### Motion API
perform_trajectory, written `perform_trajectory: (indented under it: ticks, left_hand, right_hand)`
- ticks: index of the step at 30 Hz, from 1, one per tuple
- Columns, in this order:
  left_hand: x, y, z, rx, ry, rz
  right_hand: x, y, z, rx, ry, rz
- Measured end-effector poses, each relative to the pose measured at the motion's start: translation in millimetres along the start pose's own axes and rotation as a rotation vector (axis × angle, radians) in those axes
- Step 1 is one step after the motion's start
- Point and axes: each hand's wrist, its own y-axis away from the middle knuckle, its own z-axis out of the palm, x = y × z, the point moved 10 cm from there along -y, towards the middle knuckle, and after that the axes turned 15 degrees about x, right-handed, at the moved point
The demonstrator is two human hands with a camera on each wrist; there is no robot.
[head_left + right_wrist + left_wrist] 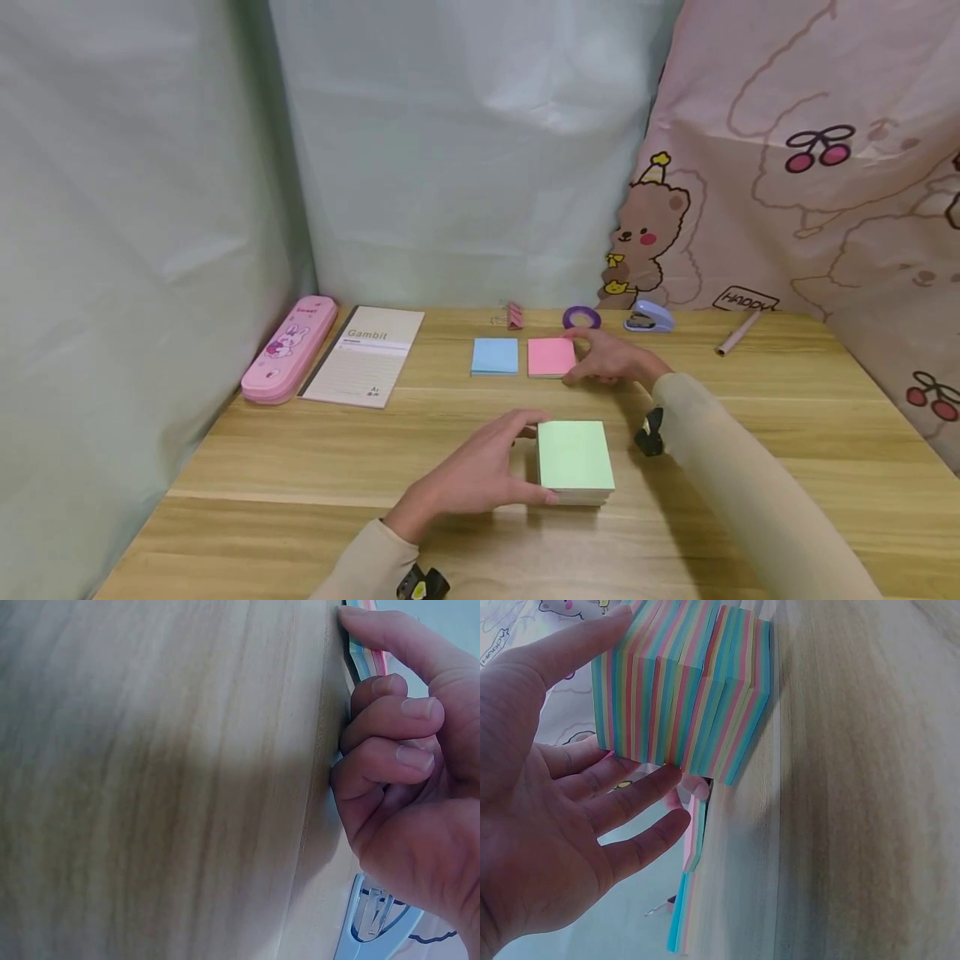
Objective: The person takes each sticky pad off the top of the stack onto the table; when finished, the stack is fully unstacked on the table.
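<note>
A thick sticky-note stack (575,457) with a green top lies on the wooden table (300,467) in front of me. Its striped multi-coloured side (682,697) shows in the left wrist view. My left hand (483,473) rests against its left side, fingers (630,799) straight and thumb along one edge. Farther back lie a blue pad (494,356) and a pink pad (550,357) side by side. My right hand (611,360) holds the pink pad's right edge, its fingers (390,720) curled against the pad's side (361,660).
A pink pencil case (290,348) and a "Gambit" notebook (366,356) lie at the back left. Near the back wall sit a pink clip (514,315), a purple tape ring (581,317), a blue stapler (649,317) and a pen (738,333). Curtains close in three sides.
</note>
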Motion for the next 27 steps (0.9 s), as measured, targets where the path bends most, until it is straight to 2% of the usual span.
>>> perform_trajectory:
  ticks: [16,21,27]
  left_hand:
    - [1.0,1.1,1.0,-0.002,0.010,0.002]
    - [0.0,-0.2,2.7,-0.003,0.026,-0.006]
    - [-2.4,0.2,1.8,0.000,0.036,-0.017]
  right_hand:
    - [1,5,-4,0.007,-0.002,0.000]
    - [-9,21,-22,0.019,-0.039,-0.062]
    - [-31,59,-43,0.045,-0.191,-0.201]
